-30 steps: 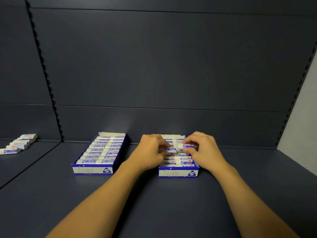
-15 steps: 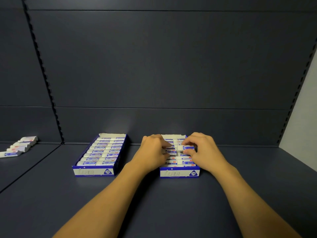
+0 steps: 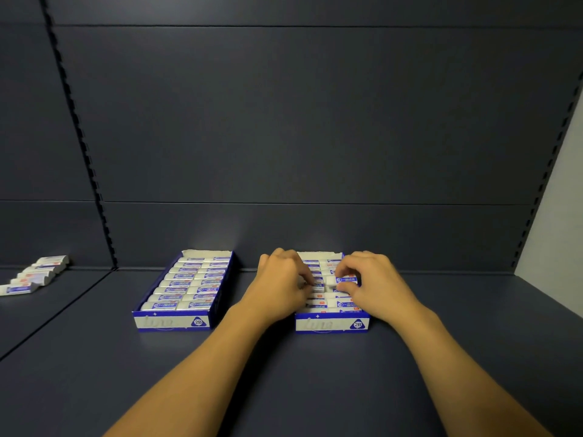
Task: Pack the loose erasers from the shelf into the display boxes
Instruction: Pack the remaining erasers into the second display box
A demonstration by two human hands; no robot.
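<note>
Two blue-and-white display boxes stand on the dark shelf. The left box (image 3: 172,322) is filled with two columns of white erasers in blue sleeves. Both my hands are over the right box (image 3: 331,324), which also holds rows of erasers. My right hand (image 3: 375,285) pinches one eraser (image 3: 342,281) between thumb and fingers, just above the rows. My left hand (image 3: 280,285) has its fingers curled down onto the left column; whether it grips an eraser is hidden. Several loose erasers (image 3: 34,274) lie in a row at the far left.
The shelf floor (image 3: 284,373) stretches dark and flat toward me between my forearms. A slotted upright (image 3: 79,137) and a seam split off the left bay with the loose erasers. A pale side wall (image 3: 558,216) closes the right.
Both hands stayed over the right box with only small finger shifts; the eraser in my right hand has sunk slightly toward the rows.
</note>
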